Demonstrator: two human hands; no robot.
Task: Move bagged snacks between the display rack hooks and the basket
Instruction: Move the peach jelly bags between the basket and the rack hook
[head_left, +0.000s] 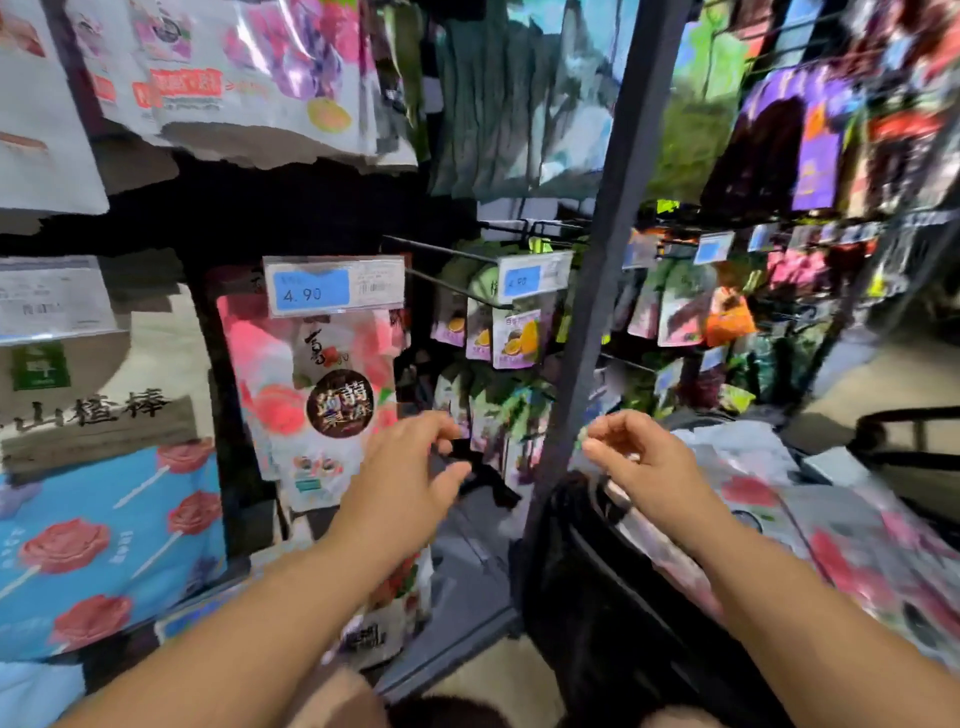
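1. Your left hand (410, 467) is stretched toward the display rack with the fingers bent and the thumb out. A small dark piece sits between fingertips and thumb; motion blur there, so I cannot tell whether you pinch it.
2. Your right hand (641, 457) is at 3 o'clock from the left, across the grey upright rack post (582, 312). Its fingers are loosely curled, nothing seen in them: released.
3. A pink-and-white peach-print snack bag (311, 395) hangs at 10 o'clock from your left hand, under a clear price tag with a blue label reading 4.90 (332, 286).
4. Small purple snack bags with orange fruit halves (514, 338) hang on wire hooks at 12 o'clock, between your hands.
5. The black basket (587, 597) is at 6 o'clock from your right hand. Pink-and-white bagged snacks (841, 551) lie piled inside its rim.
6. A blue bag printed with red rose lollipops (104, 545) is at 8 o'clock from your left hand.
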